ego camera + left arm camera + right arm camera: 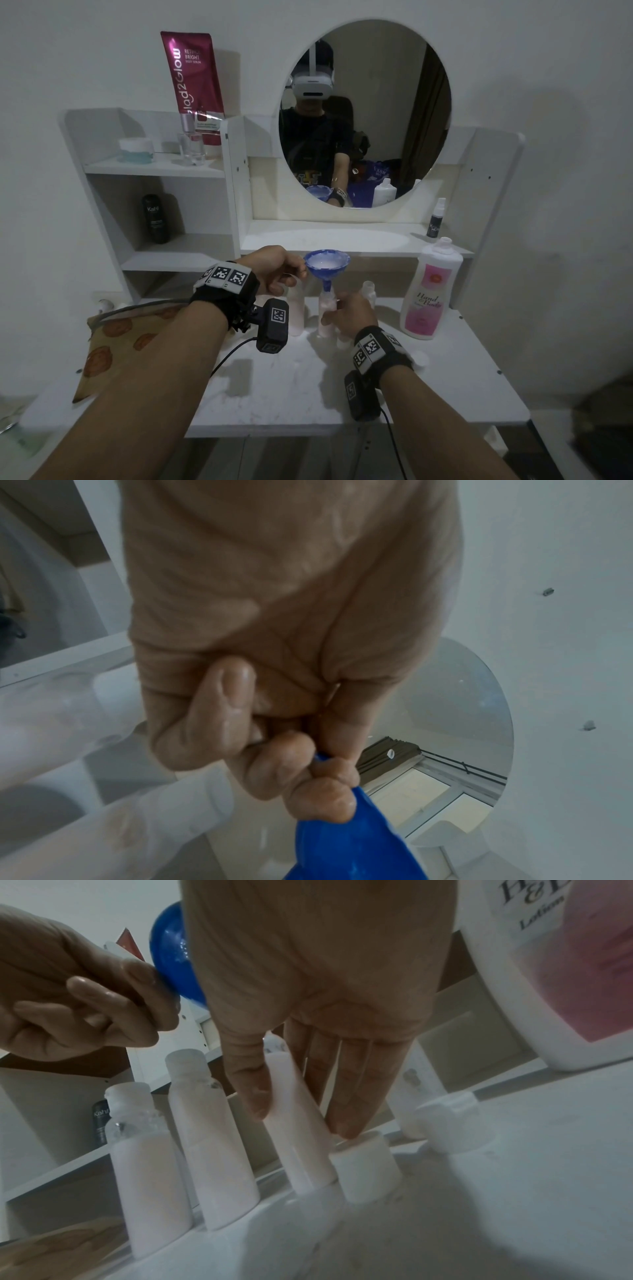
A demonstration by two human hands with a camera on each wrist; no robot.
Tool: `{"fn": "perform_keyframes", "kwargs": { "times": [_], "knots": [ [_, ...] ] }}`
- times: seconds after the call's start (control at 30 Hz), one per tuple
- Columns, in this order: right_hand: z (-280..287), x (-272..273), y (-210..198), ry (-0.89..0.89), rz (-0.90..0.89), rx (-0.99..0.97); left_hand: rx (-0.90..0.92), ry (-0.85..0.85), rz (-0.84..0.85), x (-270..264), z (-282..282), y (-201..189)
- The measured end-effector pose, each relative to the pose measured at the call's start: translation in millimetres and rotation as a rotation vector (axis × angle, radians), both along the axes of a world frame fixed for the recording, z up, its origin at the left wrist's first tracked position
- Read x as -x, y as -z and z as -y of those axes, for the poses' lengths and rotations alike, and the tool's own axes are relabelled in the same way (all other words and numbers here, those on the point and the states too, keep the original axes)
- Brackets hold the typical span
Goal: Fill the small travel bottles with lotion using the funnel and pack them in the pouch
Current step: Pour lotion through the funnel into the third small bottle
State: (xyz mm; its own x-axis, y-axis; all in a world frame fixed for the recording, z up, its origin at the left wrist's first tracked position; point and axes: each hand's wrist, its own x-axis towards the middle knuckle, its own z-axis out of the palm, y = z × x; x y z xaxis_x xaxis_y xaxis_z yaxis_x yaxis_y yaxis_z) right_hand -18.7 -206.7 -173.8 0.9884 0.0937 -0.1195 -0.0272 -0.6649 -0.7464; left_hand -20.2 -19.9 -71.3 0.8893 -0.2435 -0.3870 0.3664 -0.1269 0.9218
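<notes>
A blue funnel (pixel 327 262) with white lotion in its bowl stands with its spout in the neck of a small travel bottle (pixel 325 320). My left hand (pixel 298 274) pinches the funnel's rim between thumb and fingers; in the left wrist view my left hand (pixel 325 767) grips the funnel (pixel 342 840) edge. My right hand (pixel 334 308) holds that bottle between thumb and fingers, and the right wrist view shows the hand (pixel 301 1119) around the bottle (pixel 304 1156). Two more bottles (pixel 150 1172) (pixel 212 1139) filled with pale lotion stand to its left. A brown patterned pouch (pixel 113 342) lies at the far left.
The big Hand & Body lotion bottle (pixel 430 291) stands open at the right. Loose white caps (pixel 366 1167) (pixel 452 1121) sit near my right hand. Another small bottle (pixel 369 291) stands behind. A round mirror (pixel 364 113) and shelves with cosmetics (pixel 156 222) rise at the back.
</notes>
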Motion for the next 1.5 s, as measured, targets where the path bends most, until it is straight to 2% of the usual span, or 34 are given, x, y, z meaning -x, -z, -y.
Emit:
{"fn": "perform_keyframes", "kwargs": {
  "times": [1.5],
  "knots": [
    [2,15,-17,0.002,-0.031,-0.03,0.007,0.025,0.003,-2,3,2]
  ]
}}
